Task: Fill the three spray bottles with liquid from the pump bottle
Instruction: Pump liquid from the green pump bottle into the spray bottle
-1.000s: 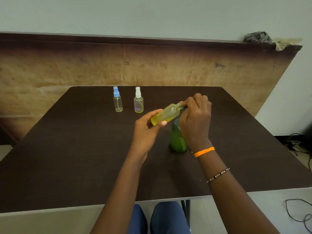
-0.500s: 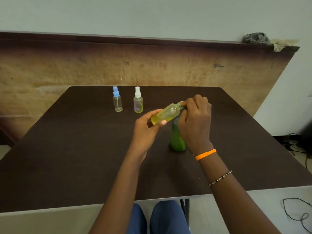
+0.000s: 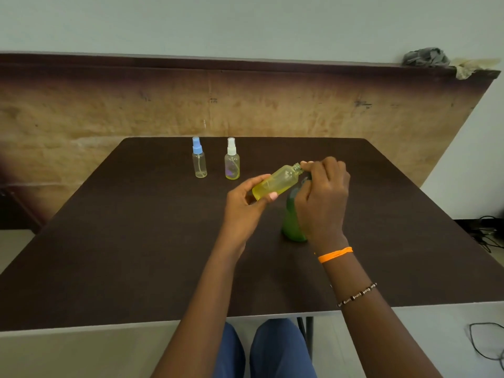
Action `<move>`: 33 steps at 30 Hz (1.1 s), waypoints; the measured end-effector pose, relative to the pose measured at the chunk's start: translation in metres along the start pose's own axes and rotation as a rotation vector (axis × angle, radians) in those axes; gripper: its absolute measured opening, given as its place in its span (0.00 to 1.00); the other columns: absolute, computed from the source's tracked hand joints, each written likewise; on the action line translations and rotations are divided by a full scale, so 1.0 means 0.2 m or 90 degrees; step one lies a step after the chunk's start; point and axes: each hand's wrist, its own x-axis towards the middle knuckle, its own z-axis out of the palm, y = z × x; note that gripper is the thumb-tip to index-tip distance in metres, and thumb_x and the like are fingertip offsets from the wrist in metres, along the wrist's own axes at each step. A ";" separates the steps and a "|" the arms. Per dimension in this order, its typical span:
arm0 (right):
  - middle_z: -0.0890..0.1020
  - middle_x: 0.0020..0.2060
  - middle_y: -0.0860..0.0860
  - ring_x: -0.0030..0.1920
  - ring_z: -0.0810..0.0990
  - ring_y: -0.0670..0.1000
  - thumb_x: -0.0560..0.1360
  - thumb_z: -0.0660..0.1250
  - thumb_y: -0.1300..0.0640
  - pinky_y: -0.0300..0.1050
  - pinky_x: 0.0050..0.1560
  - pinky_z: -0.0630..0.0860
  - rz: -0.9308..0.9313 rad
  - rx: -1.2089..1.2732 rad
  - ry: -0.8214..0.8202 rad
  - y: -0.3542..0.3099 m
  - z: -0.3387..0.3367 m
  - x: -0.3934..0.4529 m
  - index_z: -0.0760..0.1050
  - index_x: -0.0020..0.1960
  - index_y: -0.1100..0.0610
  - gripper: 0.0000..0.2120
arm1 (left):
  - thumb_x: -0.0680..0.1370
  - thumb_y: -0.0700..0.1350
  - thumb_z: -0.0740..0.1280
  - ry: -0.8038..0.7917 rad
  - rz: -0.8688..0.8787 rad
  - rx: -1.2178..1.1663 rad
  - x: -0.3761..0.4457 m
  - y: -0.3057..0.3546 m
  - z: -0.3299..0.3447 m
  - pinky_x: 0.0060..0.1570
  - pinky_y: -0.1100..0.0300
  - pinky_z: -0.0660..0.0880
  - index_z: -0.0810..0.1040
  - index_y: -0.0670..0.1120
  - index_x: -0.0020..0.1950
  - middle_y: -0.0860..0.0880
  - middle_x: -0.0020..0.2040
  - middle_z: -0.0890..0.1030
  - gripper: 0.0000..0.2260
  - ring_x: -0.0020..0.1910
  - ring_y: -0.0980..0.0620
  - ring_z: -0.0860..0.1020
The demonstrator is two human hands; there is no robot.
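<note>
My left hand grips a capless spray bottle holding yellow liquid, tilted with its open neck pointing up and to the right. A green pump bottle stands on the dark table just below that neck. My right hand curls over the pump bottle's top and hides the pump head, with its fingertips at the tilted bottle's neck. Two capped spray bottles stand upright near the far edge: a blue-capped one and a white-capped one, each with a little liquid at the bottom.
A brown board leans against the wall behind the table, with rags on its top right corner. Cables lie on the floor to the right. My knees show under the near table edge.
</note>
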 end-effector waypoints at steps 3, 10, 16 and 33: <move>0.74 0.34 0.59 0.39 0.67 0.54 0.81 0.48 0.63 0.48 0.42 0.67 -0.018 -0.007 0.045 0.04 0.03 -0.03 0.78 0.41 0.66 0.22 | 0.73 0.35 0.69 0.001 -0.004 0.009 -0.01 -0.02 0.01 0.48 0.69 0.74 0.78 0.51 0.55 0.55 0.49 0.81 0.15 0.49 0.62 0.79; 0.75 0.34 0.58 0.37 0.71 0.56 0.72 0.55 0.67 0.47 0.40 0.66 -0.033 0.017 0.033 0.05 0.03 0.04 0.77 0.38 0.65 0.12 | 0.73 0.35 0.70 0.002 -0.003 0.001 0.00 0.00 0.02 0.48 0.68 0.75 0.78 0.52 0.54 0.56 0.49 0.82 0.15 0.47 0.62 0.79; 0.75 0.34 0.59 0.38 0.69 0.55 0.76 0.56 0.65 0.50 0.40 0.68 -0.020 0.015 0.058 0.06 0.05 -0.03 0.78 0.41 0.66 0.13 | 0.72 0.35 0.70 0.001 -0.008 0.011 0.01 -0.01 0.01 0.51 0.66 0.76 0.78 0.52 0.54 0.56 0.49 0.82 0.15 0.48 0.63 0.79; 0.74 0.33 0.58 0.37 0.67 0.53 0.76 0.57 0.66 0.48 0.40 0.67 -0.038 -0.008 0.062 0.07 0.05 -0.02 0.76 0.37 0.65 0.13 | 0.73 0.35 0.69 -0.007 -0.004 0.006 -0.01 -0.01 0.01 0.49 0.68 0.75 0.78 0.53 0.51 0.55 0.48 0.82 0.14 0.47 0.62 0.79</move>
